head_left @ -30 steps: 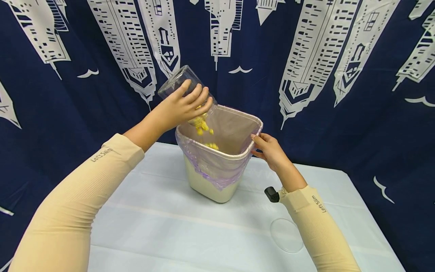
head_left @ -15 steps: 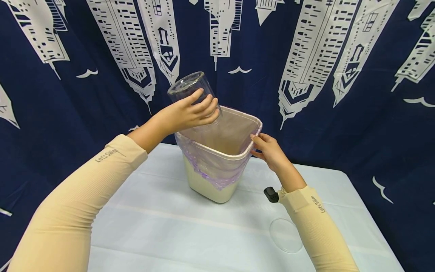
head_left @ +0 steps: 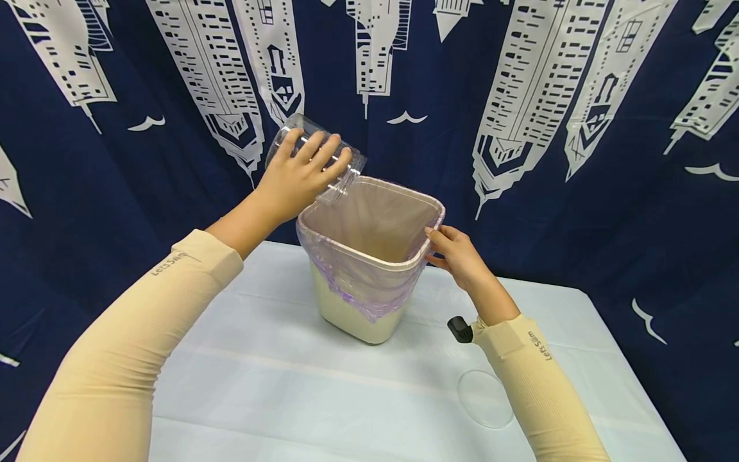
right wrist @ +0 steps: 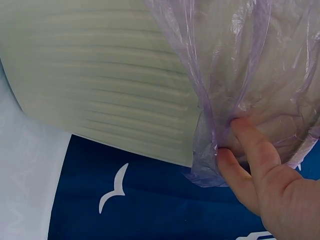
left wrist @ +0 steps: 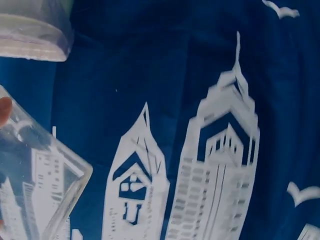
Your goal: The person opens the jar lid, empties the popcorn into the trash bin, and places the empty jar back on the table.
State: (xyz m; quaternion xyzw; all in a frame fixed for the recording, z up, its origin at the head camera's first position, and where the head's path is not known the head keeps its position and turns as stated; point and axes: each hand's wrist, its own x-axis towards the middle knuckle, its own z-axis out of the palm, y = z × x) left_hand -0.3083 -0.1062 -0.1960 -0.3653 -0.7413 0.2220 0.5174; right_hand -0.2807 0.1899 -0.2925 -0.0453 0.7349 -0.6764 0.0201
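Observation:
My left hand (head_left: 300, 173) grips a clear plastic jar (head_left: 350, 168), tilted with its mouth down toward the right, over the left rim of a trash can (head_left: 340, 301). No yellow pieces show inside the jar. In the left wrist view the jar's (left wrist: 55, 175) base end and a fingertip appear. A purple translucent bag (head_left: 369, 289) lines the can and folds down over its outside. At the can's right side my right hand (head_left: 462, 256) pinches the rim and bag between thumb and fingers. The right wrist view shows those fingers (right wrist: 255, 150) against the bag (right wrist: 250, 65). The can's bottom is hidden.
A thin clear round lid (head_left: 485, 427) lies on the pale blue table (head_left: 277, 385), beside my right forearm. Behind the table hangs a navy cloth (head_left: 439, 147) printed with white buildings. A black device (head_left: 460, 329) sits at my right wrist.
Yellow pieces were falling from the jar into the can; none are falling now. The left hand tipped the jar steeper, then raised it back up and left. The right hand stayed put.

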